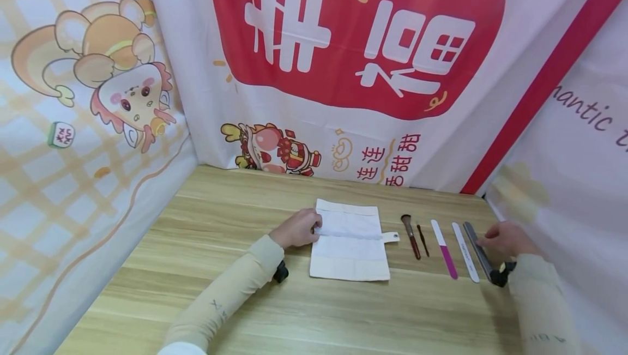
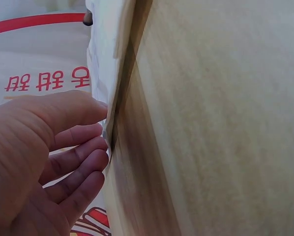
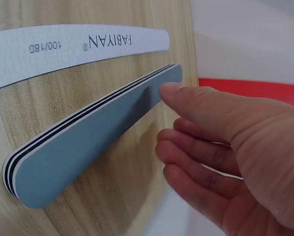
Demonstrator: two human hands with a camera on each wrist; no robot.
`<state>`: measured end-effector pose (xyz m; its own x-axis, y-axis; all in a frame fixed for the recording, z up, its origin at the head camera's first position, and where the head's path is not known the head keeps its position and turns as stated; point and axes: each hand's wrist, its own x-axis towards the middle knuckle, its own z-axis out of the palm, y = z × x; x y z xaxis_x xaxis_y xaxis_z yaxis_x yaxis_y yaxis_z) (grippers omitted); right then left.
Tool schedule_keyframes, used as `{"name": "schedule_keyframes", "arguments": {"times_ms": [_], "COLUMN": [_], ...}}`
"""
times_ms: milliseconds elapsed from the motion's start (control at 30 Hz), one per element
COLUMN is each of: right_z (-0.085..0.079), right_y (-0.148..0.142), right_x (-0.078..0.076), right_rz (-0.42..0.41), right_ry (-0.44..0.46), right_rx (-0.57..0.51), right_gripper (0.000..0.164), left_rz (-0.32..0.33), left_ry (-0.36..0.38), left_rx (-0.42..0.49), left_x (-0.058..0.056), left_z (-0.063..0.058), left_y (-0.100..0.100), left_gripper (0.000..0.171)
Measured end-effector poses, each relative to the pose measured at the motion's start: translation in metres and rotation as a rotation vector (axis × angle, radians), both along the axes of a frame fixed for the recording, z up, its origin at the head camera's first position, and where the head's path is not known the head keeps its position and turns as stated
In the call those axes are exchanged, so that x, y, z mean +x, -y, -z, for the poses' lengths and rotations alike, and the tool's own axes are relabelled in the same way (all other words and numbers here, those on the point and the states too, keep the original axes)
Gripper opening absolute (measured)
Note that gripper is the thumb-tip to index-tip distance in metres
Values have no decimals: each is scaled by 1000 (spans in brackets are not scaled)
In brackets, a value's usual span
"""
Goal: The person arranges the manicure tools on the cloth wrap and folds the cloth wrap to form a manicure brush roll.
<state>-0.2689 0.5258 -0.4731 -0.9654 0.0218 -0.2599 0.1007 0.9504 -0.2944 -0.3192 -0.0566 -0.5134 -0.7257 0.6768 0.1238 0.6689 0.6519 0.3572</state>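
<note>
A white cloth roll-up pouch (image 1: 349, 246) lies unfolded on the table, its snap tab (image 1: 391, 237) pointing right. At its left edge my left hand (image 1: 298, 228) pinches the cloth; the left wrist view has thumb and fingertips (image 2: 95, 160) meeting at that edge. Over on the right, my right hand (image 1: 510, 239) is beside a thick grey nail buffer (image 3: 88, 142). The thumb tip overlaps the buffer's far end and casts a shadow on it, while the loosely bent fingers are beside the buffer. Alongside lies a pale nail file (image 3: 78, 49) with printed lettering.
Between the pouch and the right hand lie a brush (image 1: 411, 235) with a dark red handle, a thin dark stick-like tool (image 1: 423, 240) and a white-and-magenta nail file (image 1: 445, 251). Printed cloth walls (image 1: 196, 71) enclose the wooden table (image 1: 235, 197) at back and sides.
</note>
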Motion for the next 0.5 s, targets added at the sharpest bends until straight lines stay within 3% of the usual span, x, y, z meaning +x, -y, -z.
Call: {"name": "schedule_keyframes", "arguments": {"times_ms": [267,500], "right_z": [5,9], "right_y": [-4,-1], "right_x": [-1,-3], "right_rz": [24,19], "right_ry": [59,77], "right_rx": [28,-23], "right_gripper": [49,52], "left_rz": [24,32], "left_ry": [-12,-24], "left_rx": [3,0], "left_x": [0,1], "left_z": [2,1], "left_y": [0,2], "left_gripper": [9,8]}}
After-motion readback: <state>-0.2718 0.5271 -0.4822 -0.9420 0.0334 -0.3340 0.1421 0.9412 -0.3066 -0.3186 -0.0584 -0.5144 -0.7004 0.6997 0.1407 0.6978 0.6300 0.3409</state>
